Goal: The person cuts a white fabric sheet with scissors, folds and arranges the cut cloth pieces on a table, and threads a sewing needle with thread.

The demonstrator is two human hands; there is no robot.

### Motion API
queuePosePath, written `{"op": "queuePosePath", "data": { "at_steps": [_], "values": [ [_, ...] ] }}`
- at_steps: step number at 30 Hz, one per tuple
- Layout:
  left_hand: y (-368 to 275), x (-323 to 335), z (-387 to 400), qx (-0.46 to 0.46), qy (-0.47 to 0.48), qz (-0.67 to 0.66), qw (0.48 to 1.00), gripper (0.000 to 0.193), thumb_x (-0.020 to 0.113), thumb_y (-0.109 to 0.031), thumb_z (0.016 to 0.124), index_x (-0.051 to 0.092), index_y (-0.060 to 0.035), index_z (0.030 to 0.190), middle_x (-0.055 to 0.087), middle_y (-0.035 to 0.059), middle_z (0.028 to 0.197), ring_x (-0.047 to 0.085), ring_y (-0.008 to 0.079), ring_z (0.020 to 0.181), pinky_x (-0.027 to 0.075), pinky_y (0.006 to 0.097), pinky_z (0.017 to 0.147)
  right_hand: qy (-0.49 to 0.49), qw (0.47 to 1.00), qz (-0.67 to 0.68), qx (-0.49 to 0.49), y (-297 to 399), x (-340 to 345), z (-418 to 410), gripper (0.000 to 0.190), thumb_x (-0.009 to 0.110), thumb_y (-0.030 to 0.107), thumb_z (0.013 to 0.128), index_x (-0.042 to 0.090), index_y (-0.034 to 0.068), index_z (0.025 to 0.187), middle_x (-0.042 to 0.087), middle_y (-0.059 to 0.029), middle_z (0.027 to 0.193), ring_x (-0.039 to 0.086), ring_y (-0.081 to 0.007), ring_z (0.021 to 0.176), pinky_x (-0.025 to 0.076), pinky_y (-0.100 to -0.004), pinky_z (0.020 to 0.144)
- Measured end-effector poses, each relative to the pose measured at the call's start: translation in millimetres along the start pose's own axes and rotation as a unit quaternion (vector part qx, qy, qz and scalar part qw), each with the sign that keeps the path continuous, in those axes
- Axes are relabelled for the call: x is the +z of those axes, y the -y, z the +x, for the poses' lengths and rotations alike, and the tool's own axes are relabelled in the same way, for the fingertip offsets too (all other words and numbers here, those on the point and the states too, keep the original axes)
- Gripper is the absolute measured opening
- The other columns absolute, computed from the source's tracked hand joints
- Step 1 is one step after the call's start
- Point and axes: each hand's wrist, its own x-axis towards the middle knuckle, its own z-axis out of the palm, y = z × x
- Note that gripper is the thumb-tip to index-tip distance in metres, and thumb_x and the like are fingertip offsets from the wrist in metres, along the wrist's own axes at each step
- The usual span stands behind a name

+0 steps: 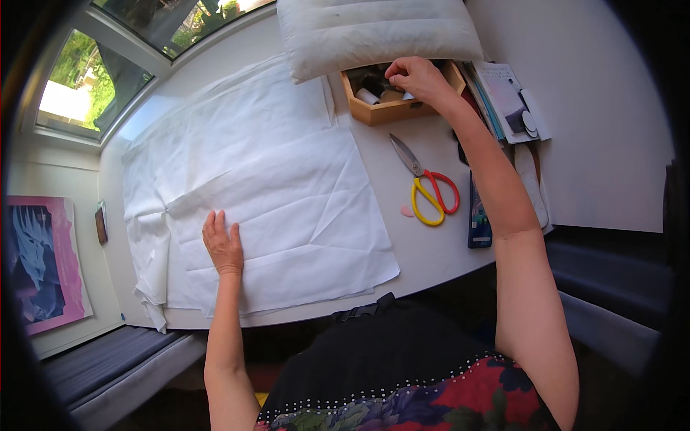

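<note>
White cloth (280, 210) lies spread in layers over the table, creased and bunched at its left end. My left hand (222, 245) rests flat on it, fingers apart, holding nothing. Over a wooden box (383, 114) at the table's far side is my right hand (418, 78), its thumb and fingertips curled close together; whether something small is between them cannot be told. A white thread spool (367, 96) and dark items lie inside the box. Scissors (419, 171) with one red and one yellow handle lie nearer me, beside a small pink piece (406, 210).
A white pillow (377, 32) overhangs the box's back. Books and papers (498, 97) are stacked right of it. A phone (478, 221) lies under my right forearm near the table's front edge (431, 285). Windows (81, 81) border the far left.
</note>
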Motion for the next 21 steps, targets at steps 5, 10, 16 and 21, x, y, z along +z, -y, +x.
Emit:
{"op": "queuePosePath", "data": {
  "at_steps": [5,10,16,21],
  "values": [
    [-2.2,-2.3,1.5,-0.015,0.010,0.005,1.000,0.041,0.058,-0.022,0.089,0.052,-0.0053,0.125,0.046,0.0143,0.133,0.042,0.0325,0.122,0.032,0.0422,0.105,0.151,0.977,-0.149,-0.027,11.3,29.2,28.6,0.033,0.068,0.026,0.077,0.068,0.007,0.104,0.068,-0.0143,0.103,0.064,-0.0299,0.098,0.049,-0.0390,0.086],
    [-2.7,-2.2,5.2,-0.010,0.009,0.011,1.000,0.040,0.055,-0.022,0.091,0.051,-0.0053,0.127,0.046,0.0138,0.134,0.042,0.0323,0.123,0.033,0.0417,0.105,0.238,0.936,-0.258,-0.012,13.9,48.9,42.1,0.044,0.068,0.029,0.076,0.064,0.011,0.116,0.065,-0.0156,0.112,0.062,-0.0313,0.103,0.049,-0.0404,0.087],
    [-0.9,-1.6,3.0,-0.020,0.024,0.005,0.999,0.042,0.057,-0.024,0.089,0.050,-0.0056,0.127,0.043,0.0137,0.135,0.040,0.0320,0.125,0.031,0.0422,0.106,0.243,0.966,-0.087,-0.011,27.6,24.6,33.9,0.061,0.065,0.028,0.070,0.053,0.006,0.126,0.063,-0.0161,0.111,0.062,-0.0258,0.097,0.049,-0.0341,0.087],
    [-4.0,-3.7,5.6,-0.015,0.023,0.010,1.000,0.042,0.056,-0.024,0.090,0.050,-0.0058,0.128,0.043,0.0139,0.136,0.040,0.0319,0.125,0.031,0.0420,0.106,0.231,0.957,0.170,0.035,20.6,-11.7,3.6,0.056,0.062,0.025,0.072,0.051,0.009,0.125,0.062,-0.0108,0.100,0.063,-0.0153,0.087,0.052,-0.0268,0.079]
  ]
}}
